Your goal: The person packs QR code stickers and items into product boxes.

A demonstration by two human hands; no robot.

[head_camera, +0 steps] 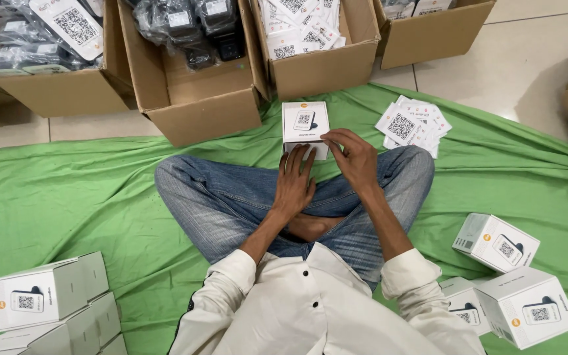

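A small white box (pixel 304 123) with a printed picture on its lid stands on the green cloth (pixel 67 190) just beyond my crossed legs in blue jeans. My left hand (pixel 294 182) lies flat with its fingertips against the box's near side. My right hand (pixel 353 156) is curled at the box's near right corner, fingertips touching the lid edge. Neither hand lifts the box.
Open cardboard boxes (pixel 198 105) line the far side, holding bagged dark devices (pixel 185 26) and white printed cards (pixel 300 26). A loose pile of cards (pixel 412 125) lies at the right. White boxes are stacked at lower left (pixel 47 296) and lower right (pixel 507 283).
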